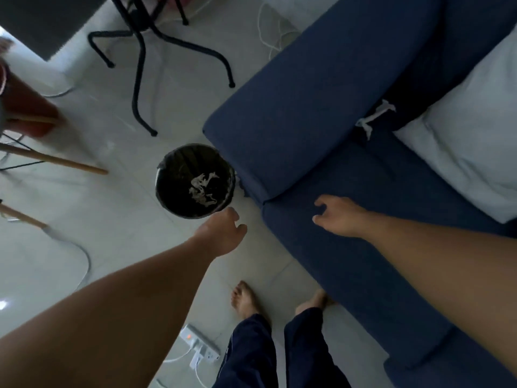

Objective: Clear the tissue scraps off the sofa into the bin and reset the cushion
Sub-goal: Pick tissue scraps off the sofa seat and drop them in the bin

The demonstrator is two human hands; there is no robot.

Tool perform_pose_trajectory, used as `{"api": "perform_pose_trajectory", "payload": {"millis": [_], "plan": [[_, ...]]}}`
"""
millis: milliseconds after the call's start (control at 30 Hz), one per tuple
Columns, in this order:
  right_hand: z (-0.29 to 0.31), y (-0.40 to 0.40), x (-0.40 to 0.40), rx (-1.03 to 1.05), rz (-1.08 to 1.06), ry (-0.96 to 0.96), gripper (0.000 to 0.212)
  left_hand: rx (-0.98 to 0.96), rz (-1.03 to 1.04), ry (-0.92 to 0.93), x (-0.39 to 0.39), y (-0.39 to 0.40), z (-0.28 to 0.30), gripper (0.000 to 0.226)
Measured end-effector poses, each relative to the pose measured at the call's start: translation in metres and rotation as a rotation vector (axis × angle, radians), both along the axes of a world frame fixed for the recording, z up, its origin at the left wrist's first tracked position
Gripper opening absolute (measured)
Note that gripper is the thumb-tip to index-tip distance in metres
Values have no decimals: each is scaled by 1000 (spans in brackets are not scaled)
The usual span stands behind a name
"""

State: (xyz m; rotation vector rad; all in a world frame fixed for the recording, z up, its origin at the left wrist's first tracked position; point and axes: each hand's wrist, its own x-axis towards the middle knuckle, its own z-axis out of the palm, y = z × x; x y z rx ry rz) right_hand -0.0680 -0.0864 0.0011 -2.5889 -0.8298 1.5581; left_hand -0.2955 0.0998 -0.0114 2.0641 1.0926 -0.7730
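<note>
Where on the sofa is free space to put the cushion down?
The seat is bare between the right hand and the cushion. It is crowded by the armrest, where a tissue scrap lies.

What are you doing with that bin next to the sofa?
A person is tidying tissue scraps off the blue sofa. Some scraps already lie in the black bin on the floor. One tissue scrap is still on the sofa, near the white cushion. The left hand is beside the bin and the right hand is over the seat; both look empty.
</note>
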Motion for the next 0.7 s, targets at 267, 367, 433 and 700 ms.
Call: {"api": "perform_pose_trajectory", "payload": {"millis": [267,367,433,700], "plan": [[6,-77,74,18,-118,-36,58,-48,-194,-17,91,-67,7,23],[8,-104,98,20,-160,-24,59,-53,-147,4,124,-86,7,31],[8,-120,113,16,-181,-21,59,-35,-155,25,146,-99,9,44],[-1,-173,156,32,-286,-21,52,-45,-125,-13,232,-140,11,43]]}}
